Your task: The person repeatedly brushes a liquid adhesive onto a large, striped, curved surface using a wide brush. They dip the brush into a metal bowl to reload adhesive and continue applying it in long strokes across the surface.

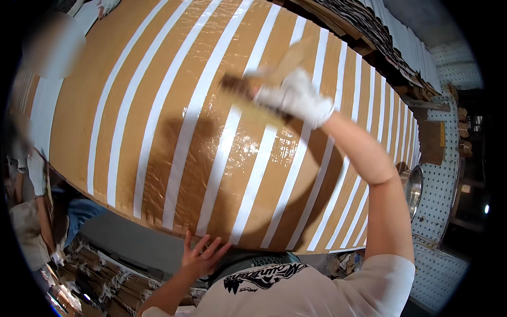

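Observation:
My right hand (301, 100), in a white glove, grips a flat brush (238, 87), smeared by motion, with dark bristles and a pale handle. It is over the middle of a wide spread of brown sheets (177, 68) edged by white strips. Wet, glossy patches show on the sheets around and below the brush. At the near edge my bare left hand (200, 258) rests its spread fingertips on the border of the sheets, holding nothing.
At the right end stands a round metal bowl (415, 191). Dark stacked sheets (377, 34) line the far edge. On the left another person's gloved hand (37, 171) is by the spread; a further gloved hand (107, 6) is at the far left corner. Perforated white panels (441, 174) stand at right.

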{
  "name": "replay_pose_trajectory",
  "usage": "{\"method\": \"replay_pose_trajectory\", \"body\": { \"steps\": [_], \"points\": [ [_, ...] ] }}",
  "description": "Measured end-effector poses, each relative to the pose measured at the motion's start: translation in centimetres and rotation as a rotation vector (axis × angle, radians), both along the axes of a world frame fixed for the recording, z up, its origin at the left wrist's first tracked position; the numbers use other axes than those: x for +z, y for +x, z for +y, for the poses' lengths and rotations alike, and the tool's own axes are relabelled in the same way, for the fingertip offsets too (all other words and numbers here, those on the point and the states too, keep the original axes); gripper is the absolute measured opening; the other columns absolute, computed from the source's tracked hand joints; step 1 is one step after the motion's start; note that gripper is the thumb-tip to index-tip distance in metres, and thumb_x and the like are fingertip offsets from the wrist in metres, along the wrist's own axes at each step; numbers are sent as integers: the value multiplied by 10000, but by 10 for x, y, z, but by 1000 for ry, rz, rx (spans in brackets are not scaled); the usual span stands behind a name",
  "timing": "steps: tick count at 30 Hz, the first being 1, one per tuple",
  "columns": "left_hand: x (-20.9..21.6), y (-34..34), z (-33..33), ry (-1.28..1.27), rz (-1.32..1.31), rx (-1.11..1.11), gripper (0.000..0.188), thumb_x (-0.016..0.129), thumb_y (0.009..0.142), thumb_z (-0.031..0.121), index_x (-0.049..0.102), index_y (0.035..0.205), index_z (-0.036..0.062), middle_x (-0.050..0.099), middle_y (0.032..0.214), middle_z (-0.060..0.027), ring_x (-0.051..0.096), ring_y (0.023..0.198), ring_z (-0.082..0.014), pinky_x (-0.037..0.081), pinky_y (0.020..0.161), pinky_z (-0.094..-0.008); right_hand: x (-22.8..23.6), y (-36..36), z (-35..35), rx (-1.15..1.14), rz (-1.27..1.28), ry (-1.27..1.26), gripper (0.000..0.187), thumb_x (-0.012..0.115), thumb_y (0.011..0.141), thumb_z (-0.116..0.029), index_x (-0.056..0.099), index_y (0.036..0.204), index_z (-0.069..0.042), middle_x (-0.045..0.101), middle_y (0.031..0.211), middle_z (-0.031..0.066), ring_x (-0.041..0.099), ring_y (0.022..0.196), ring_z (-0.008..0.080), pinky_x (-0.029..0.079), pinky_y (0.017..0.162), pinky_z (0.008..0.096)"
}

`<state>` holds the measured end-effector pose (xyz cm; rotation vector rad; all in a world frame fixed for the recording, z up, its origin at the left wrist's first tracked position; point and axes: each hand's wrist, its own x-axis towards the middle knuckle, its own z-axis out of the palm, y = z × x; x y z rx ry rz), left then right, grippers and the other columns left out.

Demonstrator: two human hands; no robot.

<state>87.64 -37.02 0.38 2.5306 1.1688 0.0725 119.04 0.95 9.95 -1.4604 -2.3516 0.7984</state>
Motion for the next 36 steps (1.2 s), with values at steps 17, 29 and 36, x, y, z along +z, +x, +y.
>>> {"method": "replay_pose_trajectory", "body": {
  "steps": [17, 29, 36],
  "points": [
    [4, -1, 4, 19, -69, 9, 860, 730, 555, 241, 527, 1374, 409, 468, 1344, 56, 364, 1351, -208, 186, 1161, -679, 1, -69, -259, 437, -492, -48, 697, 546, 814, -101, 408, 1490, -205, 652, 1225, 62, 692, 927, 241, 547, 658, 304],
    [3, -16, 0, 255, -399, 652, 514, 541, 795, -36, 549, 1307, 7, 546, 1328, -161, 484, 1285, -370, 372, 1113, -494, -8, -78, -294, 158, -153, 294, 536, 523, 857, -128, 532, 1381, -241, 673, 1089, 39, 674, 825, 202, 514, 567, 308],
    [-8, -26, 1, 392, -274, 507, 444, 527, 779, -25, 587, 1214, -87, 587, 1259, -259, 553, 1202, -413, 423, 1069, -484, 5, -55, -300, -21, 749, -596, 397, 502, 961, -198, 549, 1339, -87, 653, 1202, 107, 676, 917, 194, 588, 824, 327]
  ]
}}
